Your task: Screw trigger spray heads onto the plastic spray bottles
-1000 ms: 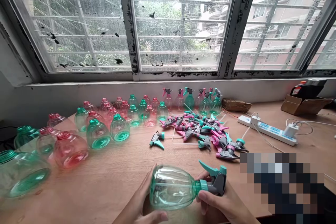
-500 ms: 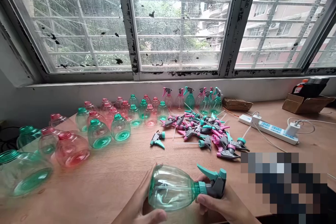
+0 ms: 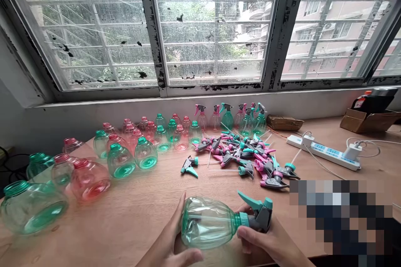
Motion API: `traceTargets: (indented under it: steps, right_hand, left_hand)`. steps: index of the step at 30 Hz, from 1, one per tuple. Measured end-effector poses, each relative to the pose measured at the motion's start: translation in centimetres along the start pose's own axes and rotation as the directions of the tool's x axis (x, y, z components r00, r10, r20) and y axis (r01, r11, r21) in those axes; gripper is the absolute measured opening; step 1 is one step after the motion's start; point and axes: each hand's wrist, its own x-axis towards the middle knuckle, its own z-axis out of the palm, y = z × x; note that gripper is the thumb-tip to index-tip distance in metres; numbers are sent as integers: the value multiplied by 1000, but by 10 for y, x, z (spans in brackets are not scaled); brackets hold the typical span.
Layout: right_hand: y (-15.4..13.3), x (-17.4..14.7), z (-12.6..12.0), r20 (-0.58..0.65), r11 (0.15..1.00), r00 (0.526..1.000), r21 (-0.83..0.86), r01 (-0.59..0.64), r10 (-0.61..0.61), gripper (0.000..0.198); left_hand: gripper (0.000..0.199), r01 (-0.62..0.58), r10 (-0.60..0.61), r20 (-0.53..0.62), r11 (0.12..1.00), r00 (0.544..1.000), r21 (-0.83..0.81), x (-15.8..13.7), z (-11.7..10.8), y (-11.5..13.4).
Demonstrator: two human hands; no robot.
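Note:
A clear green spray bottle (image 3: 208, 223) lies sideways between my hands, its base to the left and its trigger head (image 3: 258, 210) to the right. My left hand (image 3: 175, 238) is wrapped round the base end, thumb below and fingers behind. At the neck, my right hand (image 3: 263, 233) grips the teal collar (image 3: 242, 220) between thumb and fingers. The grey and teal head sits on the bottle's neck, and a thin tube shows inside. Beyond the bottle, a loose teal and grey trigger head (image 3: 189, 167) rests on the wooden table (image 3: 125, 225).
Open green bottles (image 3: 145, 154) and red bottles (image 3: 90, 179) stand along the left and back. A heap of pink and teal trigger heads (image 3: 234, 150) lies mid-table, with several assembled sprayers (image 3: 227, 117) behind. At right are a power strip (image 3: 326, 152) and a cardboard box (image 3: 360, 121).
Both hands and the spray bottle sit slightly further right in view, the whole scene having shifted a little too. The grip on the bottle and collar looks nearly the same.

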Motion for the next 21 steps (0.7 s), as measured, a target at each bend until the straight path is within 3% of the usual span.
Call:
traceTargets:
  steps: [7, 12, 17, 21]
  right_hand:
    - [-5, 0, 0, 17, 1000, 1000, 28, -5, 5, 38]
    - [-1, 1, 0, 17, 999, 1000, 41, 3, -4, 40]
    - [-3, 1, 1, -2, 999, 1000, 30, 14, -14, 41]
    - [-5, 0, 1, -32, 999, 999, 32, -9, 10, 41]
  left_hand:
    - [97, -9, 11, -25, 996, 1000, 94, 1, 4, 12]
    - [118, 14, -14, -4, 999, 1000, -41, -1, 4, 8]
    - [95, -29, 32, 53, 999, 998, -42, -1, -1, 8]
    - [95, -44, 43, 29, 999, 999, 25, 1, 1, 8]
